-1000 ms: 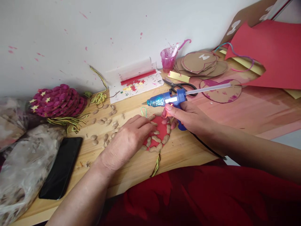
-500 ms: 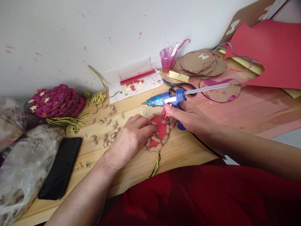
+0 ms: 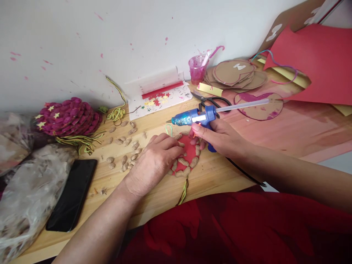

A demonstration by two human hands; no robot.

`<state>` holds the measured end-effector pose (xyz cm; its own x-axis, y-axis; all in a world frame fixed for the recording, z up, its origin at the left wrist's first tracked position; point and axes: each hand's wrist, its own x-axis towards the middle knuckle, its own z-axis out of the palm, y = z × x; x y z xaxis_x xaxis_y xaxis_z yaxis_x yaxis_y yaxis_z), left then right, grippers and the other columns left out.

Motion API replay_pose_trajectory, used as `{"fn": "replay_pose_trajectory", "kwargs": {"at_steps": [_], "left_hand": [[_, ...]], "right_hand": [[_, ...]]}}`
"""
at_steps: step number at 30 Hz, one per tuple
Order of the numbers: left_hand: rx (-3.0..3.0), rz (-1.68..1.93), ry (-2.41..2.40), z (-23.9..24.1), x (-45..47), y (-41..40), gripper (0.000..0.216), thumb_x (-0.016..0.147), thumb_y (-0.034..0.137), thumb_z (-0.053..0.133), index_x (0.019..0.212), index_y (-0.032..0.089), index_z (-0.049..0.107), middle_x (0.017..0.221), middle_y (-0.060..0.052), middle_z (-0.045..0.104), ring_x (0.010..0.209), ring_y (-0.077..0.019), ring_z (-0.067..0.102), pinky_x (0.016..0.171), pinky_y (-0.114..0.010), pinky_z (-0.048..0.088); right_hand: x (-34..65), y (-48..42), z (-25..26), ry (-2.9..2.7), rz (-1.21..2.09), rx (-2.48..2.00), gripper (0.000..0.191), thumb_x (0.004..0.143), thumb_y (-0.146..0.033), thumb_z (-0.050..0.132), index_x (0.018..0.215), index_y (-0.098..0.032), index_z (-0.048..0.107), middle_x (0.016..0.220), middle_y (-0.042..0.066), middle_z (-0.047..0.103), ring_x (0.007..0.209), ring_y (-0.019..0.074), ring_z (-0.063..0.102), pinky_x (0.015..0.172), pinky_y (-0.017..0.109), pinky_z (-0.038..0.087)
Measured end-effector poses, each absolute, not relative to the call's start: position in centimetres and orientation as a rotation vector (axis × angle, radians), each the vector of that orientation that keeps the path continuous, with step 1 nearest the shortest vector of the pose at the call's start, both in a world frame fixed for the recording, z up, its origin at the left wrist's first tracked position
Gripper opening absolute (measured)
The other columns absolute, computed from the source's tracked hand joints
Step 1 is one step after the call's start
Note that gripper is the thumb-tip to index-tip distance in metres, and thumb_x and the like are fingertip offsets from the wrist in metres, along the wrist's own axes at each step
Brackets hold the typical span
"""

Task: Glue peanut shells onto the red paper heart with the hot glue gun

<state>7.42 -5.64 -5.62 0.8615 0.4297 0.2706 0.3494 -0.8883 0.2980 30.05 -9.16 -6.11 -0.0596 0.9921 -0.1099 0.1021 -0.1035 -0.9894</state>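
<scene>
A round red piece (image 3: 189, 148) ringed with peanuts in their shells (image 3: 194, 161) lies on the wooden table, a yellow-green tassel (image 3: 183, 191) at its near edge. My left hand (image 3: 158, 157) reaches over its left side, fingers curled down and closed on a peanut (image 3: 181, 145), mostly hidden under the fingertips. My right hand (image 3: 220, 135) grips a blue hot glue gun (image 3: 192, 116) above the piece's right side. Its nozzle points left, and a clear glue stick (image 3: 242, 105) sticks out of its back. Loose peanuts (image 3: 134, 145) lie left of the piece.
A black phone (image 3: 73, 196) and plastic bags (image 3: 35, 190) lie at the left, with stacked purple peanut decorations (image 3: 71, 119) behind. Star cutouts (image 3: 156, 101), black scissors (image 3: 210, 99), a pink-stained cup (image 3: 197, 69), cardboard shapes (image 3: 233, 73) and red paper (image 3: 321, 66) line the back.
The view has shifted very slightly. Both hands keep nearly the same place, the left on the peanut and the right around the glue gun.
</scene>
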Motion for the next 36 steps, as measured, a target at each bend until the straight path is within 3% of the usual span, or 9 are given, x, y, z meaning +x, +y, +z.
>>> {"fn": "replay_pose_trajectory", "kwargs": {"at_steps": [22,36], "left_hand": [[2.776,0.467,0.678,-5.85,7.89,-6.03,0.020,0.098,0.010,0.054,0.094,0.019,0.071,0.090,-0.005,0.062,0.089,-0.0202,0.054,0.076,-0.032,0.047],[2.818,0.410,0.680,-5.37,8.31,-6.20,0.020,0.097,0.011,0.054,0.091,0.018,0.072,0.089,-0.007,0.062,0.087,-0.0223,0.055,0.073,-0.034,0.046]], "right_hand": [[29.83,-8.99,-6.31,-1.284,1.271,-1.353,0.046,0.090,-0.061,0.067,0.078,-0.017,0.064,0.071,0.006,0.071,0.054,0.0137,0.065,0.051,0.025,0.051],[29.48,-8.38,-6.85,-1.175,1.307,-1.329,0.032,0.096,-0.045,0.067,0.079,-0.017,0.065,0.065,0.003,0.068,0.050,0.0122,0.063,0.045,0.022,0.053]]}}
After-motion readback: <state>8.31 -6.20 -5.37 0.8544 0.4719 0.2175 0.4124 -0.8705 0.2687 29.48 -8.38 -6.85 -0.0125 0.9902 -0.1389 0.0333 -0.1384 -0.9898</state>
